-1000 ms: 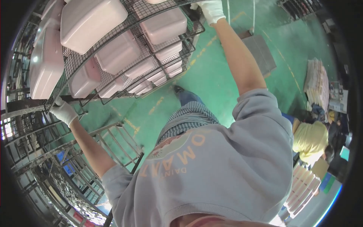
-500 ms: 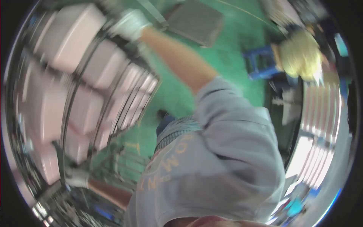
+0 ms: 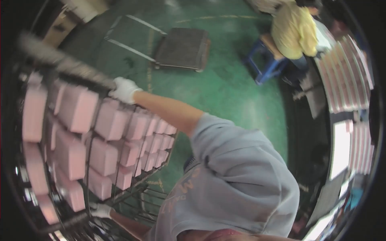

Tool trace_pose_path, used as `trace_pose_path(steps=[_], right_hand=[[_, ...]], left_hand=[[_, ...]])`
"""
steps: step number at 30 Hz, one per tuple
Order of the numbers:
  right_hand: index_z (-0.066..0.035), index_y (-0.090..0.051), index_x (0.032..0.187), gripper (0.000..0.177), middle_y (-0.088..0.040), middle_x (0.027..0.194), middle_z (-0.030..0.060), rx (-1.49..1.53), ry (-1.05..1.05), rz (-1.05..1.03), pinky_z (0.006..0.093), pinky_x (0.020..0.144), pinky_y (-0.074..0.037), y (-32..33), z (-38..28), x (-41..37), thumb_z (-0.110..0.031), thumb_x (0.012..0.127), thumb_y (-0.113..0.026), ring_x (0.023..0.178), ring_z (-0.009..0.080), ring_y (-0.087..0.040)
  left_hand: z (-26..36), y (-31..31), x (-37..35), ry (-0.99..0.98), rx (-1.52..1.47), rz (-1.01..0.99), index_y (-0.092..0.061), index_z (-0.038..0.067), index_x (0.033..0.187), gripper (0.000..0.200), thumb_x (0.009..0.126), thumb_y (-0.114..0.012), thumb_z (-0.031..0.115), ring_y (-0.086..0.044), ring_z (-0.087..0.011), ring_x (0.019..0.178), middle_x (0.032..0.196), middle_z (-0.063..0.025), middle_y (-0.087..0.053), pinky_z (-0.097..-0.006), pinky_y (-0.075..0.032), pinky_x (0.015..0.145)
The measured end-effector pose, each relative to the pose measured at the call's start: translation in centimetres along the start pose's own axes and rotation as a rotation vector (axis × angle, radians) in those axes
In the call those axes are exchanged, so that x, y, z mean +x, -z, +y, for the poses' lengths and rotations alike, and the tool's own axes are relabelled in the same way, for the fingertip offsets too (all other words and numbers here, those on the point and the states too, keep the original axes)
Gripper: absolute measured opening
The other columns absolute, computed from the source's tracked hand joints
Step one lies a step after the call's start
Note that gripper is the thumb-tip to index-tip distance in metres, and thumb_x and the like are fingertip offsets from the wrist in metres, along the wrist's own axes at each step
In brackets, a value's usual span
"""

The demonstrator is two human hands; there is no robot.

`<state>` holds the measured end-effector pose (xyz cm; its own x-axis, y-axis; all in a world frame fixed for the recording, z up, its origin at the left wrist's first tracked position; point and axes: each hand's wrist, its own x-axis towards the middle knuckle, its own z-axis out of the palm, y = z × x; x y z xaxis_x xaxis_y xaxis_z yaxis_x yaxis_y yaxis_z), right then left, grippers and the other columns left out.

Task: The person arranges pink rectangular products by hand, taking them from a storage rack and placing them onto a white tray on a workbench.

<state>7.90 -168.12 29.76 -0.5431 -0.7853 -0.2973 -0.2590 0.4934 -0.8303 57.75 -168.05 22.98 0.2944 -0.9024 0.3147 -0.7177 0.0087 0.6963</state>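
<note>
Rack [image 3: 64, 64] at 9 o'clock, boxes [image 3: 76, 108] on its shelves. My right hand [image 3: 124, 89] on its top bar at 11, left hand [image 3: 100, 210] by its lower corner at 7. Trolley [image 3: 183, 48] at 12, stool [image 3: 265, 60] at 1.

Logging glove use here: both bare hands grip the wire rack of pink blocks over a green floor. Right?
Not quite. The head view shows white gloves on the right hand and left hand, not bare skin. Both do grip the wire rack of pink blocks over the green floor.

Dim, motion-blurred fisheye view with dark corners.
</note>
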Motion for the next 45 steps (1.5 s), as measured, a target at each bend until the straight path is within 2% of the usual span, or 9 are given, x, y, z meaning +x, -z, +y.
trace_pose_path(steps=[10,14,19,22,25,28,31,34,45], right_hand=[[-0.021,-0.046,0.134,0.066,-0.065,0.094,0.0024,-0.027,0.038,0.107,0.0276,0.068,-0.047,0.6,-2.0,-1.0,-0.016,0.072,-0.066,0.079,0.0135,-0.057],[-0.007,-0.054,0.128,0.071,-0.058,0.124,0.0108,0.213,0.292,0.430,0.0303,0.097,-0.044,8.0,-2.8,-6.9,0.001,0.058,-0.062,0.112,0.0224,-0.056],[0.001,-0.058,0.116,0.042,-0.063,0.109,0.0137,0.708,0.764,0.618,0.0299,0.085,-0.053,12.2,-19.2,-17.9,-0.008,0.076,-0.069,0.093,0.0211,-0.063],[0.002,-0.058,0.115,0.040,-0.064,0.102,0.0131,0.697,0.997,0.530,0.0278,0.078,-0.053,13.1,-28.2,-23.0,-0.018,0.082,-0.067,0.087,0.0191,-0.064],[-0.003,-0.060,0.115,0.032,-0.063,0.108,0.0130,0.534,1.060,0.565,0.0334,0.090,-0.047,14.1,-34.4,-26.7,-0.015,0.086,-0.063,0.100,0.0231,-0.060],[-0.012,-0.041,0.078,0.012,-0.031,0.066,0.0025,-0.293,1.006,0.683,0.0322,0.056,-0.025,14.7,-40.6,-28.5,-0.015,0.088,-0.046,0.060,0.0153,-0.029],[-0.005,-0.056,0.092,0.016,-0.049,0.102,0.0194,-0.602,1.010,0.757,0.0440,0.080,-0.042,11.3,-44.1,-31.3,-0.006,0.084,-0.041,0.086,0.0394,-0.052],[0.000,-0.062,0.099,0.027,-0.062,0.101,0.0204,-0.748,0.946,0.899,0.0431,0.079,-0.051,10.4,-46.4,-29.9,-0.002,0.085,-0.039,0.091,0.0400,-0.063],[-0.016,-0.030,0.057,0.018,-0.024,0.045,-0.0032,-0.749,1.144,1.036,0.0276,0.045,-0.018,19.5,-47.2,-24.9,-0.008,0.071,-0.040,0.042,0.0114,-0.022]], left_hand=[[1.4,2.6,6.8,0.350,-0.132,0.080,-0.045,-0.001,0.117,0.045,0.093,-0.051,0.036,-0.054,-0.0464,0.100,0.112,-0.0291,-0.056,-0.0498,-0.043,0.080],[3.6,5.1,3.5,0.241,-0.132,0.049,-0.041,0.003,0.120,0.039,0.096,-0.044,0.033,-0.055,-0.0448,0.099,0.111,-0.0253,-0.055,-0.0539,-0.044,0.078],[3.5,6.2,3.1,0.193,-0.202,0.019,-0.042,0.001,0.109,0.030,0.093,-0.049,0.026,-0.060,-0.0411,0.087,0.099,-0.0243,-0.059,-0.0469,-0.046,0.073],[2.1,6.1,4.1,0.229,-0.168,-0.048,-0.031,-0.007,0.132,0.061,0.091,-0.053,0.033,-0.054,-0.0412,0.109,0.119,-0.0281,-0.053,-0.0436,-0.045,0.089],[4.5,7.6,2.8,0.179,-0.237,0.017,-0.037,0.004,0.103,0.029,0.090,-0.054,0.023,-0.059,-0.0386,0.089,0.097,-0.0210,-0.060,-0.0434,-0.046,0.078],[4.9,8.4,3.0,0.229,-0.251,-0.069,-0.041,0.005,0.114,0.034,0.091,-0.055,0.026,-0.060,-0.0367,0.097,0.107,-0.0177,-0.061,-0.0423,-0.046,0.084],[5.8,11.3,1.9,0.265,-0.287,-0.155,-0.050,0.007,0.109,0.031,0.084,-0.062,0.022,-0.058,-0.0298,0.099,0.106,-0.0133,-0.061,-0.0382,-0.044,0.090],[4.9,13.7,1.4,0.180,-0.287,-0.147,-0.041,0.000,0.129,0.055,0.081,-0.063,0.015,-0.051,-0.0326,0.114,0.122,-0.0197,-0.051,-0.0391,-0.040,0.100],[22.4,30.7,2.4,-0.235,-0.567,0.288,-0.054,0.002,0.122,0.039,0.090,-0.054,0.025,-0.061,-0.0197,0.091,0.102,-0.0113,-0.064,-0.0304,-0.048,0.081]])
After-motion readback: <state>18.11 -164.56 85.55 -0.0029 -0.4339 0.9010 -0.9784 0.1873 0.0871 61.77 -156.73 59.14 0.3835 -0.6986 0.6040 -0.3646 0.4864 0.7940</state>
